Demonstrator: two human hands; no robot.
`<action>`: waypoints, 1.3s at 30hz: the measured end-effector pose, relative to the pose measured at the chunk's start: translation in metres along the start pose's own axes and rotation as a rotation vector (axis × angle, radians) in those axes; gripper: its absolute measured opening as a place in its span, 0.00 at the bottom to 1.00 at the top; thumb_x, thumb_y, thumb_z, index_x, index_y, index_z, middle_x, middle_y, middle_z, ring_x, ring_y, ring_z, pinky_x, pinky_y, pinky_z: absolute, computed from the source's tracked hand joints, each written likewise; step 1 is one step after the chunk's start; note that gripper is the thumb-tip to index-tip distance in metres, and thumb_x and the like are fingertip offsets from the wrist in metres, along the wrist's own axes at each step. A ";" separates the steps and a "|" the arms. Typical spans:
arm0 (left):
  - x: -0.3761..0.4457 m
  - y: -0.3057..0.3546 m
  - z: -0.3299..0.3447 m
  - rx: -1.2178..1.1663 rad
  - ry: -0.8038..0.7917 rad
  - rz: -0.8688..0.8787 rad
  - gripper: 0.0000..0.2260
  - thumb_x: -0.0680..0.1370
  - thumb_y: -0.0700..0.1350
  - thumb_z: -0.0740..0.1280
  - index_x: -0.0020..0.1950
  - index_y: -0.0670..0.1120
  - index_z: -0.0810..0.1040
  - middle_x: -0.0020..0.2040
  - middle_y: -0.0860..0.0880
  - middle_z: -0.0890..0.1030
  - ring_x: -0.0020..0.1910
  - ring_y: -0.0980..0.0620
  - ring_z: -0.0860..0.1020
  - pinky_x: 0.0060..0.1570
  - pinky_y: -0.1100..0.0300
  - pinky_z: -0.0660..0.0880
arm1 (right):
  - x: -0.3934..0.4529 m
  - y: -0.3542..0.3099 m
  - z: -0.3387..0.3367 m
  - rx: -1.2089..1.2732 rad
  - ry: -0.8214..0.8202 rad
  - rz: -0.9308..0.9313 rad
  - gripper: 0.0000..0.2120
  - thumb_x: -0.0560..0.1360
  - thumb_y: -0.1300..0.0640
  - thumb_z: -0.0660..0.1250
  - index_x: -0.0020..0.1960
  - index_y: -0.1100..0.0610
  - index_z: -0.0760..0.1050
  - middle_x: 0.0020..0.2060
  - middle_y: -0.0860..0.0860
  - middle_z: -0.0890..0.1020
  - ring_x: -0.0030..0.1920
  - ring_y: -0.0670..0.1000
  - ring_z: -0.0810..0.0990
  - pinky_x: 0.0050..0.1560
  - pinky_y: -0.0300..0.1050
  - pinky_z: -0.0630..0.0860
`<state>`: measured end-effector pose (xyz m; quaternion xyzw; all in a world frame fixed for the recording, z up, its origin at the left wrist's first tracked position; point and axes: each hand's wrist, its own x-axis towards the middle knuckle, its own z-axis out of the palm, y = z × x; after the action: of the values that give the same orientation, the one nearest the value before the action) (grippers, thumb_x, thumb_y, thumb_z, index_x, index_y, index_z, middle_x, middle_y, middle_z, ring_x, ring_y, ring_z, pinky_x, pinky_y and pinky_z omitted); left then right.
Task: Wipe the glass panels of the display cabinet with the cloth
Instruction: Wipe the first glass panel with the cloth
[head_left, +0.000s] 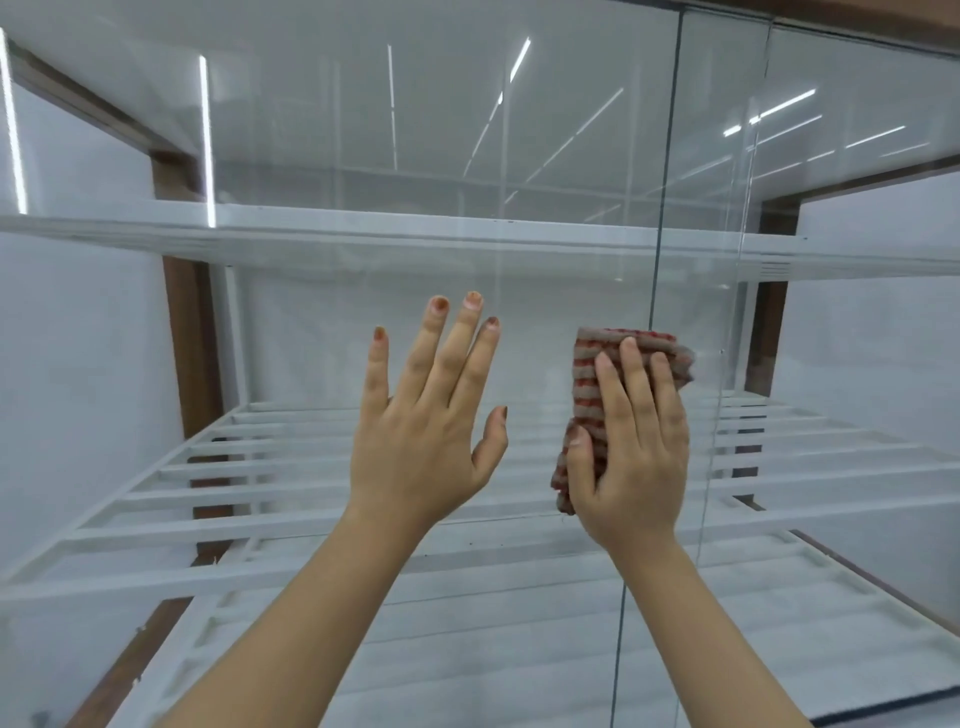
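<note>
A large glass panel (322, 322) of the display cabinet fills the view in front of me. My left hand (423, 426) is flat against it with fingers spread, holding nothing. My right hand (631, 452) presses a folded red and grey striped cloth (589, 384) onto the same glass, close to the panel's right edge (655, 291). The cloth sticks out above and to the left of my fingers. A second glass panel (841, 332) overlaps just to the right.
Behind the glass are a white upper shelf (363, 234) and a white slatted shelf (291, 467). Brown wooden frame posts stand at the left (187, 338) and right (774, 322). Ceiling lights reflect in the glass.
</note>
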<state>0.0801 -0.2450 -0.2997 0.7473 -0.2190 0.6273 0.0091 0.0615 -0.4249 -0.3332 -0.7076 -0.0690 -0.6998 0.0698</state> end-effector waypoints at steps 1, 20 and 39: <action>0.000 0.000 0.000 0.003 -0.002 0.000 0.29 0.77 0.54 0.55 0.75 0.44 0.56 0.76 0.46 0.56 0.75 0.46 0.53 0.71 0.41 0.48 | 0.004 0.001 -0.001 0.005 -0.013 -0.027 0.25 0.76 0.52 0.56 0.71 0.56 0.61 0.71 0.56 0.64 0.73 0.58 0.58 0.71 0.56 0.57; -0.014 -0.012 -0.019 -0.033 -0.093 -0.012 0.28 0.78 0.55 0.54 0.75 0.45 0.57 0.76 0.47 0.57 0.75 0.47 0.53 0.71 0.42 0.49 | -0.014 0.035 -0.017 0.166 0.122 0.147 0.17 0.78 0.66 0.54 0.64 0.67 0.70 0.65 0.58 0.70 0.69 0.59 0.64 0.72 0.52 0.59; -0.214 -0.256 -0.116 0.125 -0.176 -0.257 0.28 0.76 0.53 0.56 0.74 0.44 0.58 0.75 0.45 0.57 0.75 0.46 0.53 0.72 0.45 0.46 | -0.092 -0.315 0.053 0.522 -0.098 -0.041 0.17 0.82 0.58 0.50 0.70 0.59 0.62 0.68 0.54 0.68 0.71 0.54 0.64 0.71 0.51 0.62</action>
<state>0.0336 0.0875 -0.4094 0.8202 -0.0822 0.5656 0.0234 0.0510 -0.1060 -0.4249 -0.6971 -0.2647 -0.6244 0.2324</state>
